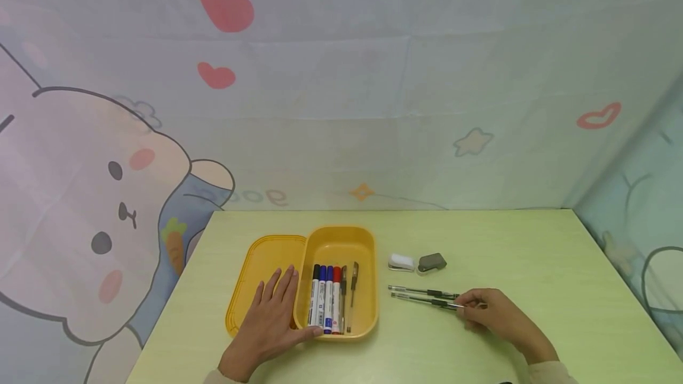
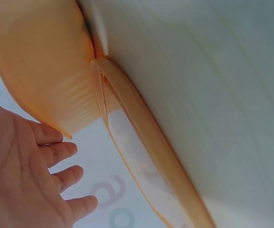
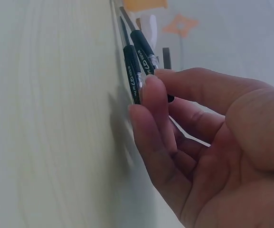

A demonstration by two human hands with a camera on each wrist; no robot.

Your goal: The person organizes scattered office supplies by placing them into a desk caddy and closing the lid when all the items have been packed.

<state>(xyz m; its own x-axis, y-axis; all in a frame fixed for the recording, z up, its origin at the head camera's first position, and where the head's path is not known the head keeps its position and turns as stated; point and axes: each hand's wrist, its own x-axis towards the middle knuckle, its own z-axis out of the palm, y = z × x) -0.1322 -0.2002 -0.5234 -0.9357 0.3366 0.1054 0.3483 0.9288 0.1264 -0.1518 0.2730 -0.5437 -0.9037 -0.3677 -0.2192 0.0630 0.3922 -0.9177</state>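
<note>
My right hand (image 1: 493, 316) pinches the end of a clear gel pen with a black grip (image 1: 427, 301) between thumb and forefinger. A second gel pen (image 1: 413, 291) lies just beyond it, almost parallel. In the right wrist view, the pinched gel pen (image 3: 144, 47) is above the other gel pen (image 3: 131, 71), whose end is close to my fingertips. My left hand (image 1: 269, 319) lies with straight fingers over the yellow lid, its thumb at the near rim of the yellow box (image 1: 341, 239). Inside the box are several capped markers (image 1: 321, 301) and two gel pens (image 1: 353, 295).
Left of the box, the yellow lid (image 1: 267, 253) rests on the pale green table (image 1: 533, 265). Right of the box sit a small white stapler-like item (image 1: 401, 262) and a dark grey one (image 1: 431, 262). A printed cloth (image 1: 341, 76) hangs behind the table.
</note>
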